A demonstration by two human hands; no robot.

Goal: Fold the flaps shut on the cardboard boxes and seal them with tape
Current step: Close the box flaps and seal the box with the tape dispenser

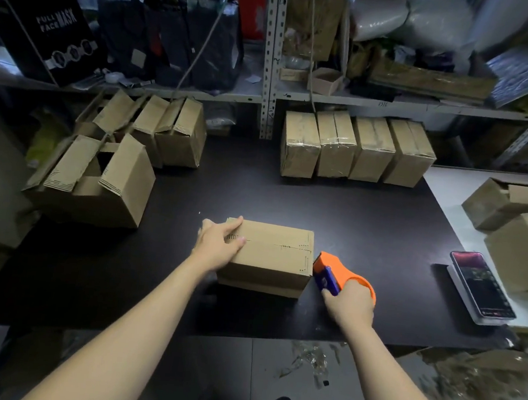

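A small cardboard box (278,258) lies on the black table (365,228) in front of me, its top flaps folded down with the seam running left to right. My left hand (220,244) presses flat on the box's left end, fingers spread over the flaps. My right hand (349,306) grips an orange tape dispenser (334,271) whose nose touches the box's right end at the seam. Several open-flapped boxes (95,178) stand at the left. A row of taped boxes (356,149) stands at the back right.
A phone (482,284) with a lit screen lies on a white stand at the table's right edge. More boxes (515,228) sit on the white surface at far right. Shelving (273,57) crammed with goods rises behind the table. Tape scraps litter the floor (315,360).
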